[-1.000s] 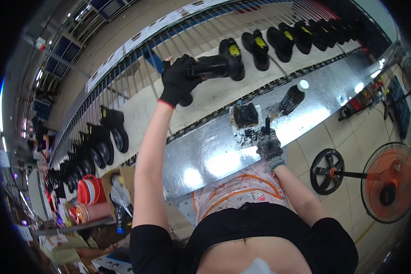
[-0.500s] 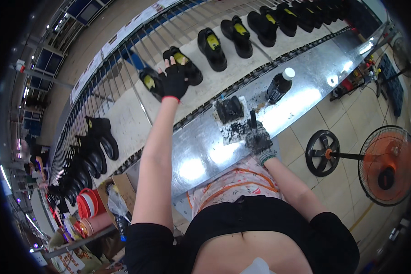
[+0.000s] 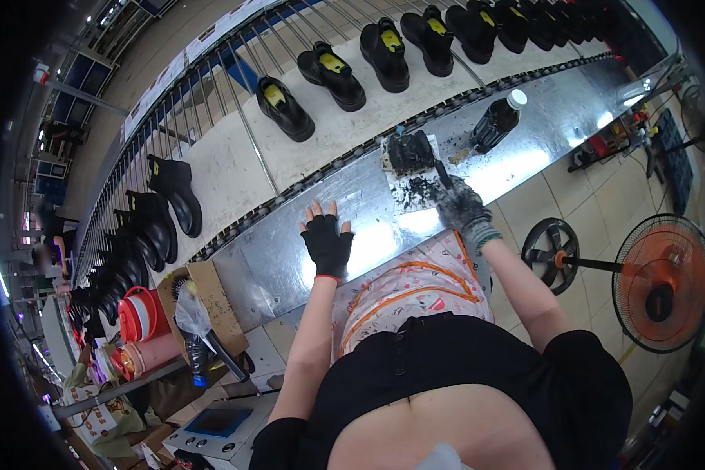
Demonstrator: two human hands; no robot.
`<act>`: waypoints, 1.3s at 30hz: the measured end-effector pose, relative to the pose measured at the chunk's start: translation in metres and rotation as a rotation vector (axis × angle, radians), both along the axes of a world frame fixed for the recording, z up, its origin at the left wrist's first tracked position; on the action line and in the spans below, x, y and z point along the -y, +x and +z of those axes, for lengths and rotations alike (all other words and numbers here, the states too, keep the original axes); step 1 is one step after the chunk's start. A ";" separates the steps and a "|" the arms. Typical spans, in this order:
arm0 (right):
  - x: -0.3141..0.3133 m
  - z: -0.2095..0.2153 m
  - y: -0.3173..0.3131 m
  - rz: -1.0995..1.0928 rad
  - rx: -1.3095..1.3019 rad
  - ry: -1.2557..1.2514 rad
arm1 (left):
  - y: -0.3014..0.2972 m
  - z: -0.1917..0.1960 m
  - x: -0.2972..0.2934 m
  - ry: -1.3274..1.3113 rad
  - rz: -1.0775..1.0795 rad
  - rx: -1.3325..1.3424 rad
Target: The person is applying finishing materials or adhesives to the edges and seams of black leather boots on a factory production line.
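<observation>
My left hand (image 3: 327, 243), in a black fingerless glove, rests with fingers spread on the shiny metal table (image 3: 282, 262) and holds nothing. In a grey, blackened glove, my right hand (image 3: 464, 211) is closed round a thin dark stick-like tool (image 3: 442, 172); its kind is unclear. The tool's end reaches the right edge of a black, soaked-looking block (image 3: 410, 152). Under that block lies a white sheet (image 3: 399, 205) smeared with black. A dark bottle with a white cap (image 3: 497, 125) stands to its right. Beyond the table, a black shoe (image 3: 285, 110) with a yellow insole sits on the conveyor.
More black shoes (image 3: 385, 56) line the pale conveyor belt (image 3: 219, 188), with black ankle boots (image 3: 174, 196) at left. A chain (image 3: 321, 174) runs along its near edge. A cardboard box (image 3: 211, 294) and red-lidded jug (image 3: 137, 315) stand left; an orange fan (image 3: 662, 282) stands right.
My left hand has come back from the shoes on the conveyor to the metal table. My right hand has shifted, and the tool now leans toward the black block.
</observation>
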State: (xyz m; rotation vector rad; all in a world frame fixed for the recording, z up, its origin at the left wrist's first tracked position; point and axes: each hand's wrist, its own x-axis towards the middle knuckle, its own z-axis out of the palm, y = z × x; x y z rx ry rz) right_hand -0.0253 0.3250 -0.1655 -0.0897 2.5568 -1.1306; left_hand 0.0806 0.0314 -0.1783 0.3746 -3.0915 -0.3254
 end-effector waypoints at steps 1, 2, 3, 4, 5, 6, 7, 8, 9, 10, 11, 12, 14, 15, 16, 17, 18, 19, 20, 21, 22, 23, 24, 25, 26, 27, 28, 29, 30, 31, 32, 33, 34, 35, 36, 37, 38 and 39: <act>-0.011 0.016 0.000 0.054 -0.029 0.095 | -0.001 0.000 -0.001 0.003 -0.001 -0.005; -0.023 0.022 0.000 0.109 -0.055 0.192 | 0.000 0.001 -0.002 0.009 -0.009 -0.028; -0.046 -0.007 -0.001 0.152 -0.176 0.214 | -0.001 0.001 -0.003 0.015 -0.017 -0.051; -0.054 -0.001 -0.005 0.166 -0.207 0.327 | -0.001 0.001 -0.004 0.017 -0.016 -0.050; -0.063 -0.002 -0.013 0.228 -0.255 0.355 | -0.002 0.002 -0.004 0.017 -0.012 -0.052; -0.070 -0.005 -0.023 0.288 -0.302 0.381 | -0.002 0.003 -0.005 0.017 -0.009 -0.054; -0.063 0.018 -0.032 0.487 -0.325 0.581 | 0.000 0.001 -0.004 0.016 -0.008 -0.050; -0.054 0.050 -0.035 0.303 -0.143 0.547 | 0.000 -0.001 -0.004 -0.001 -0.010 -0.079; -0.060 0.044 -0.042 0.328 -0.288 0.565 | -0.001 -0.001 -0.005 -0.019 -0.017 -0.112; -0.065 0.037 -0.051 0.354 -0.431 0.582 | -0.003 -0.002 -0.005 -0.017 -0.027 -0.114; -0.048 0.064 -0.059 0.402 -0.253 0.616 | -0.002 -0.003 -0.004 -0.025 -0.023 -0.113; -0.040 0.068 -0.066 0.404 -0.252 0.615 | 0.000 -0.004 -0.003 -0.034 -0.019 -0.112; -0.029 0.076 -0.078 0.528 -0.190 0.663 | 0.000 -0.004 -0.004 -0.031 -0.015 -0.112; -0.025 0.081 -0.080 0.537 -0.167 0.618 | 0.001 -0.004 -0.004 -0.027 -0.015 -0.109; -0.026 0.076 -0.081 0.540 -0.169 0.619 | 0.001 -0.003 -0.005 -0.027 -0.011 -0.111; -0.029 0.065 -0.082 0.532 -0.209 0.569 | 0.000 -0.002 -0.005 -0.026 -0.016 -0.112; -0.032 0.054 -0.082 0.523 -0.247 0.519 | -0.002 -0.002 -0.006 -0.025 -0.022 -0.112; -0.027 0.052 -0.079 0.526 -0.345 0.519 | -0.001 -0.002 -0.005 -0.028 -0.014 -0.110; -0.026 0.052 -0.077 0.531 -0.345 0.515 | -0.001 -0.003 -0.005 -0.022 -0.017 -0.116; -0.026 0.051 -0.076 0.484 -0.302 0.508 | -0.002 -0.004 -0.005 -0.015 -0.023 -0.122; -0.023 0.054 -0.075 0.437 -0.259 0.501 | -0.002 -0.005 -0.005 -0.018 -0.019 -0.119; -0.025 0.052 -0.077 0.456 -0.278 0.504 | -0.002 -0.007 -0.005 0.004 -0.019 -0.111; -0.028 0.054 -0.075 0.457 -0.274 0.501 | -0.003 -0.008 -0.005 0.027 -0.021 -0.102; -0.028 0.066 -0.072 0.471 -0.394 0.476 | -0.003 -0.009 -0.005 0.025 -0.014 -0.099; -0.029 0.082 -0.068 0.484 -0.518 0.452 | -0.005 -0.007 -0.007 0.026 -0.012 -0.104; -0.023 0.101 -0.060 0.433 -0.599 0.428 | -0.006 -0.006 -0.008 0.024 -0.002 -0.107; -0.011 0.112 -0.047 0.453 -0.603 0.417 | -0.009 -0.002 -0.010 0.018 0.020 -0.105; 0.008 0.120 -0.033 0.443 -0.555 0.134 | -0.011 0.006 -0.010 0.469 0.146 -0.163; 0.027 0.127 -0.017 0.429 -0.495 -0.145 | -0.014 0.014 -0.013 0.918 0.267 -0.240; 0.048 0.124 0.000 0.468 -0.378 -0.276 | -0.020 0.015 -0.025 1.250 0.238 -0.375; 0.065 0.116 0.016 0.514 -0.257 -0.406 | -0.026 0.017 -0.040 1.570 0.193 -0.532; 0.069 0.091 0.031 0.512 -0.230 -0.330 | -0.034 0.035 -0.055 1.379 0.114 -0.435; 0.077 0.073 0.045 0.525 -0.207 -0.264 | -0.040 0.052 -0.063 1.175 0.058 -0.342; 0.097 0.085 0.056 0.438 -0.162 -0.468 | -0.042 0.043 -0.062 1.121 0.125 -0.473; 0.114 0.101 0.056 0.377 0.259 -0.475 | -0.044 0.034 -0.057 1.059 0.188 -0.599; 0.118 0.087 0.057 0.314 0.340 -0.680 | -0.044 0.043 -0.054 0.977 0.227 -0.595; 0.122 0.073 0.060 0.239 0.434 -0.878 | -0.042 0.051 -0.052 0.898 0.265 -0.584; 0.132 0.077 0.067 0.307 0.458 -0.886 | -0.037 0.041 -0.044 0.864 0.261 -0.678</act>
